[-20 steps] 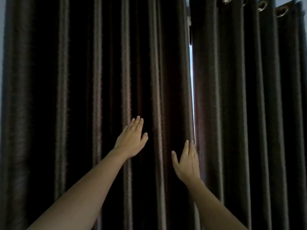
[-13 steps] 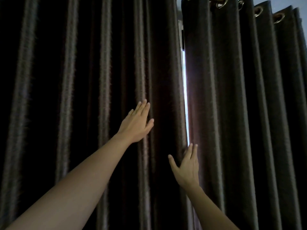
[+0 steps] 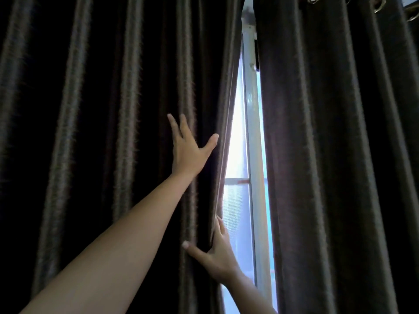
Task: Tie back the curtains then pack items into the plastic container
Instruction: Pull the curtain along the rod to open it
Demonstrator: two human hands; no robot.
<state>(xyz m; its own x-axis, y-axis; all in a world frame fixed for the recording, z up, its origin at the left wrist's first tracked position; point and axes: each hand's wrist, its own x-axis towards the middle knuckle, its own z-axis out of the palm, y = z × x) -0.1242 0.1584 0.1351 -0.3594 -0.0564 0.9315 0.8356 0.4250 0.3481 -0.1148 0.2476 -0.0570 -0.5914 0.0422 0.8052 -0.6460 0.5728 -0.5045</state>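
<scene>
while both bare arms reach up toward a pair of dark brown curtains, the left curtain (image 3: 108,132) and the right curtain (image 3: 328,155) hang parted by a narrow gap, through which a bright window (image 3: 237,143) and its pale frame (image 3: 255,177) show; the left hand (image 3: 189,152) lies flat on the left curtain near its inner edge, its fingers (image 3: 184,128) straight and spread, gripping nothing; lower down, the right hand (image 3: 221,257) meets that same edge, its fingers (image 3: 220,225) straight and slipped partly behind the fabric, the thumb (image 3: 192,247) splayed across the front, open rather than clamped; the step in hand looks like drawing the left curtain aside so it can be tied back; to do it well, the right hand would want to close on the edge and carry it leftward, while the left hand gathers the folds into one bundle, pulling evenly so the top slides rather than snags; metal eyelets (image 3: 379,5) show only at the top of the right curtain; no tie-back cord or hook is in view; the plastic container and the items to pack are out of view, so that part looks yet to come; no brand, label or readable writing appears anywhere.
</scene>
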